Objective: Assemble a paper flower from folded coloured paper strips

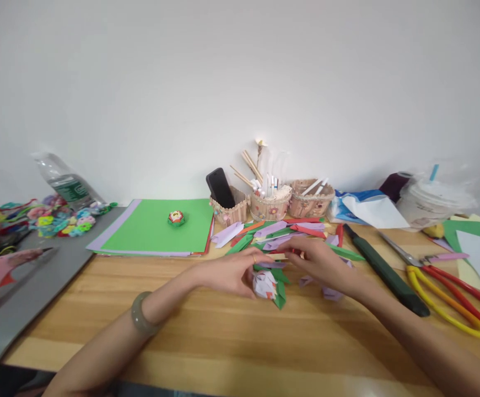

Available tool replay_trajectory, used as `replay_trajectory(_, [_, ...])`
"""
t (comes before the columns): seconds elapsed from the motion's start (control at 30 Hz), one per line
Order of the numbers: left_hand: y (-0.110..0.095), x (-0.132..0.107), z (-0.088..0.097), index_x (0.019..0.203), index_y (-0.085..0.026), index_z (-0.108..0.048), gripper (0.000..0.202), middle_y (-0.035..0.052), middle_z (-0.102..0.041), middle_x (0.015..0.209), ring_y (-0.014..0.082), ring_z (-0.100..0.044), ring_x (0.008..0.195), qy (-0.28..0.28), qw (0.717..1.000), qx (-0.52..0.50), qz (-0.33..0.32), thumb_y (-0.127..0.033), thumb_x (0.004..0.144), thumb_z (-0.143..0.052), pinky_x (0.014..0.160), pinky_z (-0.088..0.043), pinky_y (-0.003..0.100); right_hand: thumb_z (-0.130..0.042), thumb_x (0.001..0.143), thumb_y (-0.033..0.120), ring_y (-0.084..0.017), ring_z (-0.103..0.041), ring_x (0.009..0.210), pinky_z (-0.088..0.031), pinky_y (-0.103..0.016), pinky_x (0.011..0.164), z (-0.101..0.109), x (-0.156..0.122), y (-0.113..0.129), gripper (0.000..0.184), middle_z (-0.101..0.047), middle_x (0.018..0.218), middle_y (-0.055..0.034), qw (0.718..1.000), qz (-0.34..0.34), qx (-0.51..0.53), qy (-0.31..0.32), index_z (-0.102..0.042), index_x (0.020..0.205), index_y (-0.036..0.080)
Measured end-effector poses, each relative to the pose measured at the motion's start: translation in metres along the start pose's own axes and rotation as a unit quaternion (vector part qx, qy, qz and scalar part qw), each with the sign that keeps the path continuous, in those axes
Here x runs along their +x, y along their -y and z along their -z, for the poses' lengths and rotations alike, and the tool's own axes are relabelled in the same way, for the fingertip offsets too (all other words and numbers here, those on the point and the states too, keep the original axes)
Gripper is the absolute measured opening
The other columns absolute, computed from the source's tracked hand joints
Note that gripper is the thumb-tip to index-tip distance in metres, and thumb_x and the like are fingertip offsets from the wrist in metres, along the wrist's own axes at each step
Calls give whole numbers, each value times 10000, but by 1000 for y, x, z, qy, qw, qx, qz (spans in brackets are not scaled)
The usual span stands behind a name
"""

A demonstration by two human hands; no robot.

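My left hand (233, 273) rests by a white folded flower (265, 283) with green leaves, printed faintly, I think, in pink. Around it lie paper strips (283, 230) in lilac, green, red and orange on the honey-striped wood surface (223, 336). The paper stack (157, 225) is bright green over lilac. The scissors (450, 289) have yellow and red handles; my bangle (141, 314) is grey-green.

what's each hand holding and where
Left hand grips the folded paper flower by its upper edge. Right hand touches the paper pieces; any hold there cannot be told.
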State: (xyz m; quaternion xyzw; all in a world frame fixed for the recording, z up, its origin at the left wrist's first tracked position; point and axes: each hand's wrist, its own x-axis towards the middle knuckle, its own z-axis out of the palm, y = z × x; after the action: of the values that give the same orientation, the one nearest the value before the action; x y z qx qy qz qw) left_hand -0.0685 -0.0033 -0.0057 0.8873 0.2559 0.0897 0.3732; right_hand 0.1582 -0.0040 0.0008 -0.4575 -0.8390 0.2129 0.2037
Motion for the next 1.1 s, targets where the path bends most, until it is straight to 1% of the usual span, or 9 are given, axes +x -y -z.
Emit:
replay_trajectory(0.2, [10, 3, -11, 1201, -228, -447, 585, 58, -478, 1099, 89, -554, 688, -14, 998, -48, 33, -259, 667, -682, 630, -471, 225, -444, 827, 178, -125, -566, 603, -446, -233, 547, -9, -6, -5, 258, -661, 841, -42, 999, -15, 37, -11, -644, 990, 181])
replay_trajectory(0.33, [7, 2, -14, 1061, -199, -511, 420, 45, -509, 1012, 107, -533, 705, -38, 996, -67, 34, -266, 677, -664, 631, -454, 234, -462, 831, 194, -116, -548, 583, -441, -229, 526, -12, -9, -9, 239, -636, 830, -46, 998, -15, 49, -18, -618, 1010, 165])
replay_trajectory(0.4, [5, 3, -15, 1056, -202, -493, 430, 45, -528, 999, 118, -533, 731, -47, 990, -129, 45, -219, 664, -667, 649, -449, 245, -467, 838, 211, -115, -546, 585, -442, -229, 517, -12, -10, -9, 232, -623, 838, -46, 997, -18, 79, -14, -600, 1024, 170])
replay_trajectory(0.57, [6, 11, -19, 1068, -206, -421, 470, 40, -567, 940, 143, -554, 824, -96, 921, -375, 46, -208, 677, -682, 693, -441, 261, -476, 845, 243, -128, -551, 652, -457, -245, 551, -7, -19, 1, 276, -584, 880, -46, 986, -38, 160, -26, -539, 1109, 197])
replay_trajectory(0.77, [8, 30, -22, 1011, -208, -441, 560, 28, -602, 949, 146, -595, 785, -206, 835, -510, 35, -151, 565, -774, 662, -464, 260, -601, 769, 278, -149, -582, 714, -483, -274, 618, -3, -17, 15, 524, -607, 893, -36, 976, -36, 214, -7, -398, 1246, 205])
replay_trajectory(0.87, [4, 38, -18, 990, -190, -483, 574, 16, -620, 919, 143, -602, 817, -235, 796, -557, 30, -87, 516, -790, 696, -476, 248, -604, 765, 254, -143, -583, 698, -478, -261, 585, -1, -7, 15, 434, -612, 894, -37, 977, -54, 202, -49, -466, 1173, 200])
replay_trajectory(0.97, [0, 45, -10, 1005, -194, -511, 511, 22, -625, 942, 153, -627, 794, -209, 745, -633, 21, -134, 567, -768, 657, -519, 266, -615, 761, 265, -134, -572, 673, -475, -251, 577, 6, 2, 10, 346, -619, 855, -27, 978, -50, 189, -73, -535, 1089, 192])
replay_trajectory(1.03, [0, 49, -4, 1036, -193, -518, 375, 51, -641, 922, 177, -653, 742, -146, 715, -683, 21, -334, 718, -657, 571, -533, 273, -624, 758, 279, -132, -571, 679, -478, -250, 588, 12, 5, 6, 344, -626, 878, -29, 979, -28, 186, -77, -548, 1082, 193])
replay_trajectory(1.1, [3, 52, -1, 1061, -177, -530, 380, 76, -661, 872, 183, -667, 707, -91, 708, -699, 40, -454, 801, -523, 521, -522, 241, -616, 766, 263, -137, -582, 728, -484, -251, 612, 17, 5, 2, 329, -628, 949, -37, 981, 0, 177, -78, -557, 1084, 204])
